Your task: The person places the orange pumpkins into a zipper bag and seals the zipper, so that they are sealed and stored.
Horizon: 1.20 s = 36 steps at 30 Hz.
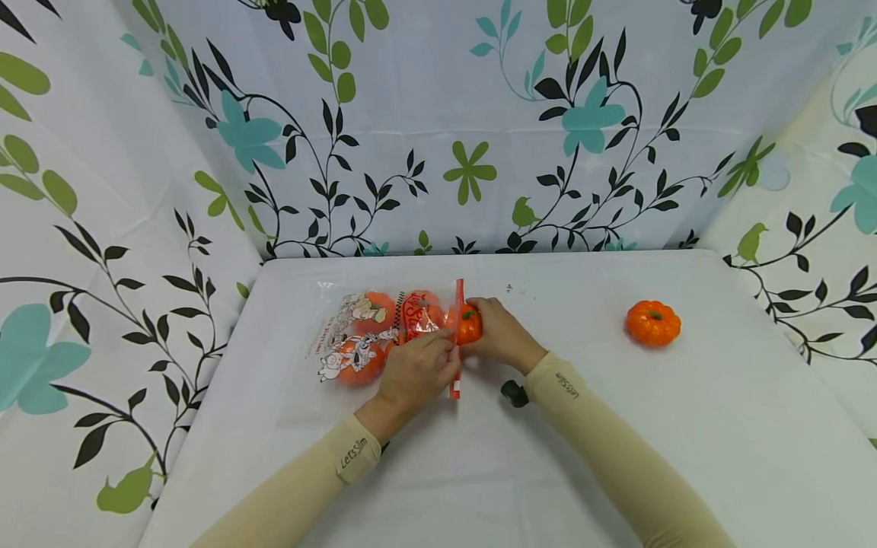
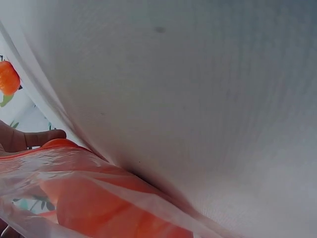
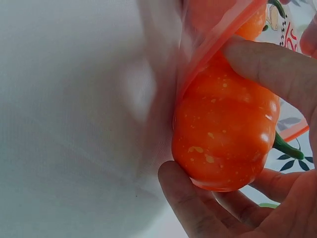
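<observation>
A clear printed zip bag [image 1: 455,390] with a red strip along its mouth lies on the table, mouth to the right. Inside it are several small orange pumpkins [image 1: 361,365], one of them showing through the plastic in the left wrist view. My left hand [image 1: 419,369] pinches the bag's edge at the mouth. In my right hand [image 1: 505,335] is another small orange pumpkin [image 3: 225,129] with a green stem, gripped between thumb and fingers. Its far end sits just inside the bag's mouth, under the red strip, while the near end sticks out.
One more orange pumpkin [image 1: 653,323] stands to the right on the white-covered table [image 1: 582,297]. A small dark object [image 1: 514,393] shows beside my right wrist. Patterned leaf-print curtains [image 1: 411,114] enclose the table at the back and sides.
</observation>
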{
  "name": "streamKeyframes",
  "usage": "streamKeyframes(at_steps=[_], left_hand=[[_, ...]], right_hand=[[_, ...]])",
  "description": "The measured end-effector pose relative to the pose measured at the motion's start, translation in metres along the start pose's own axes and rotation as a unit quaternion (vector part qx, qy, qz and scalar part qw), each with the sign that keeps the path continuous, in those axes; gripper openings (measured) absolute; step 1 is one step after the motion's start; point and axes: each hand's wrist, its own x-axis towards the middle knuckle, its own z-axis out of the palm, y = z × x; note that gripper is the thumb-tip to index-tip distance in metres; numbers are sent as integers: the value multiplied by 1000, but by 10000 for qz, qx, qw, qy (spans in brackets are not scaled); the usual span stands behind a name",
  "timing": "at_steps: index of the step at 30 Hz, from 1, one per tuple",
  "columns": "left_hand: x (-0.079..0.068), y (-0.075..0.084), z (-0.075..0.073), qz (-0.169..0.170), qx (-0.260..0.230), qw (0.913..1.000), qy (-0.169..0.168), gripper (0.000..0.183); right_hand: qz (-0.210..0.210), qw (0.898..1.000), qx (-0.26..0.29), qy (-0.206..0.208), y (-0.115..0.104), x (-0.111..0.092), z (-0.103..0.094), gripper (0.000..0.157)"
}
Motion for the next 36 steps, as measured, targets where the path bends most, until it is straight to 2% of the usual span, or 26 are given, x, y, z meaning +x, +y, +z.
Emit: streamKeyframes(at_steps=[8,14,18,24,28,36], left_hand=[[1,1,-1,12,-118,9999,-27,10],[1,1,-1,-3,-93,9999,-46,9],[1,1,-2,-12,-108,9999,-50,10],[2,2,-3,-15,-124,9999,-30,8],[3,2,-3,-44,-114,9999,-36,9],[2,3,-1,17,-101,9999,24,7]], right_hand=[[-78,9991,394,-131,3,-2,0,101],[-77,9951,931,-317,10,-3,-1,102],[56,9936,1099,-273,13,-10,-6,101],[305,9965,766,123,16,-24,-16,92],[487,9976,491,82,17,-31,-21,82],[381,9935,1040,-259,17,-34,-16,71]])
